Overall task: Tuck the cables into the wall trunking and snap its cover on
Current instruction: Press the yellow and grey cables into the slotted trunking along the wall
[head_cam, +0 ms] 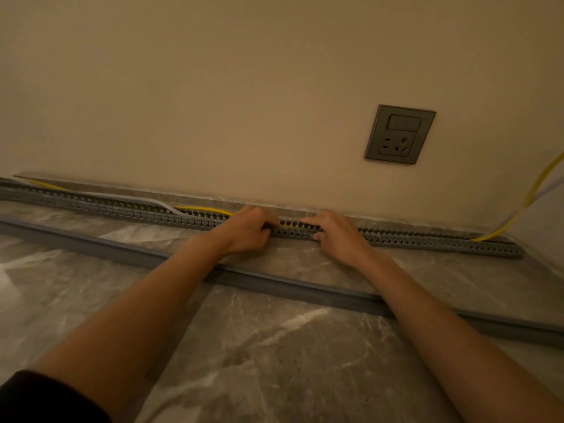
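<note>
A long grey slotted trunking [427,239] lies on the marble floor along the foot of the wall. A yellow cable [201,209] and a pale grey cable [152,203] run partly inside it, arching out of it to the left of my hands. My left hand [247,228] sits on the trunking with fingers curled over its top edge. My right hand [332,233] is beside it, fingers reaching into the channel and thumb on the front wall. Whether either hand holds a cable is hidden. The grey cover strip [305,290] lies loose on the floor, nearer to me.
A grey wall socket with a switch [399,134] is above the trunking at the right. The yellow cable [531,190] rises out of the trunking's right end toward the right edge. Marble floor tiles [274,361] fill the foreground.
</note>
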